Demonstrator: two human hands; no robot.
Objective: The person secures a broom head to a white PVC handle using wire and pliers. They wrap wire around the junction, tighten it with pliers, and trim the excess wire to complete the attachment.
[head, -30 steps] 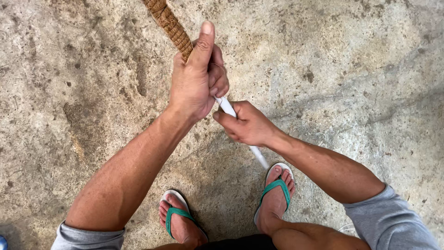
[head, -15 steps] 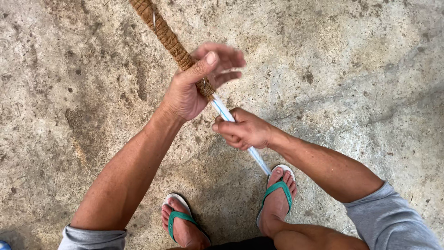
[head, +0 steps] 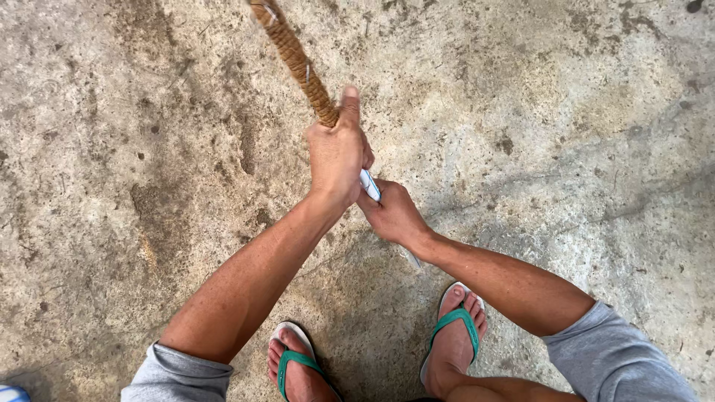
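The left hand point(head: 337, 152) had opened a moment ago; now it grips the rope-wrapped pole point(head: 298, 63) tight again, just above the right hand point(head: 391, 212) holding the white shaft point(head: 370, 184).

Your left hand point(head: 337, 152) is the higher one here, fist closed tight with the thumb sticking straight up along the top, knuckles facing away from you. That forearm runs long and fairly straight from the lower left up to the wrist, elbow down by your grey sleeve. Your right hand point(head: 393, 212) sits just below and to the right of it, also closed in a grip, back of the hand turned up, the two hands pretty much touching. The right arm comes in from the lower right with a clear bend at the elbow, wrist angled slightly inward. Both arms are bare below the sleeves.
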